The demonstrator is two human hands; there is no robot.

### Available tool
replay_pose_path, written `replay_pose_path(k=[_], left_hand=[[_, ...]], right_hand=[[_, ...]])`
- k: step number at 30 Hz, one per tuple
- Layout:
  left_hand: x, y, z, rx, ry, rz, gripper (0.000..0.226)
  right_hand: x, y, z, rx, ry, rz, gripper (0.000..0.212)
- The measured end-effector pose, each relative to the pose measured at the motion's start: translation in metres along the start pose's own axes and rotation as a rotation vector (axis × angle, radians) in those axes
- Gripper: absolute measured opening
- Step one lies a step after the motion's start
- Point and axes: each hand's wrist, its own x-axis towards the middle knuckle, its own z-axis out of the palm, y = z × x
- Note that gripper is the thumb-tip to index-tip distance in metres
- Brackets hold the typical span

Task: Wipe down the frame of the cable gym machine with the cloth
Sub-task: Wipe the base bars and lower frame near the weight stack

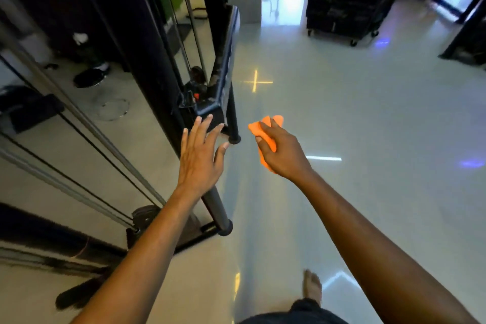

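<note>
Far left: guide rods and cables [79, 123] of the cable gym machine were seen slanting down to a pulley at the base, with a mirror or glass panel behind them.
Machine frame [147, 66]: a dark upright was seen running from the top of the view down to a rounded foot [223, 226] on the floor; a second, glossy black panel and a thinner leg [232, 118] were seen beyond it.
Left hand [201, 155]: it was held out with fingers straight and spread, nothing gripped, the fingertips close to the lower edge of the black panel; whether contact was made could not be told.
Cloth [265, 126]: an orange cloth was seen bunched in the right hand, in the air above the floor, just right of the thin leg and not touching any part of the frame.
Right hand [278, 150]: its fingers were curled over the cloth, which was gripped from above.
Floor [342, 102]: pale and glossy, with light reflections; a bare foot [313, 287] was seen at the bottom edge.
Far right: dark wheeled equipment [342, 8] was seen well apart from the machine.
Progress: no wiping contact was shown, and no wiped area could be told from an unwiped one on the dark metal. The step in hand was judged to be an approach to the lower frame, so the wiping of what was visible was judged as left to do.
</note>
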Motion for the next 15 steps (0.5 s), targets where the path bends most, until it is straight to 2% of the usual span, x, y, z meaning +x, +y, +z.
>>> replay_pose_path(k=[6,12,15], left_hand=[[0.034,0.009,0.007,0.162,0.191,-0.247,0.051],[0.050,0.015,0.003,0.307,0.272,-0.361,0.055],[0.056,0.004,0.007,0.370,0.274,-0.389,0.054]], right_hand=[[0.088,0.004,-0.026,-0.024,-0.161,-0.261,0.055],[0.162,-0.024,-0.014,-0.010,-0.280,-0.510,0.055],[0.184,-0.038,0.014,-0.036,-0.302,-0.589,0.053]])
